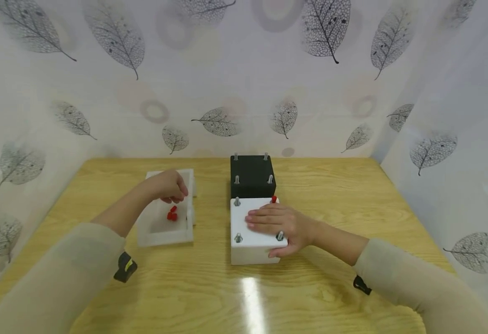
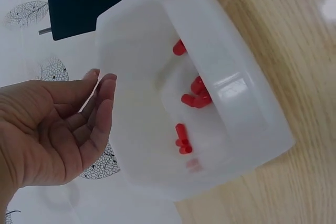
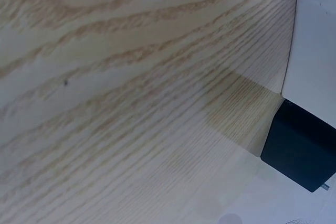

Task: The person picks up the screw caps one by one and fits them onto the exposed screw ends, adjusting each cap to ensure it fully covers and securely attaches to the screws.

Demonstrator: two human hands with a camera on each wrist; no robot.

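My left hand hovers over a translucent white bin, fingers loosely bent and thumb tip near the index fingertip. Nothing shows between those fingertips in the left wrist view. Several small red caps lie on the bin's floor. My right hand rests on the top of a white box, its fingers straight and its thumb over the front edge. Metal bolts stand up at the box's corners. A red cap sits on the bolt at the far right corner. In the right wrist view the right hand is not seen.
Directly behind the white box stands a black box with upright bolts at its corners. Both boxes and the bin are on a wood-grain table. A leaf-patterned curtain rises behind the table and along its sides.
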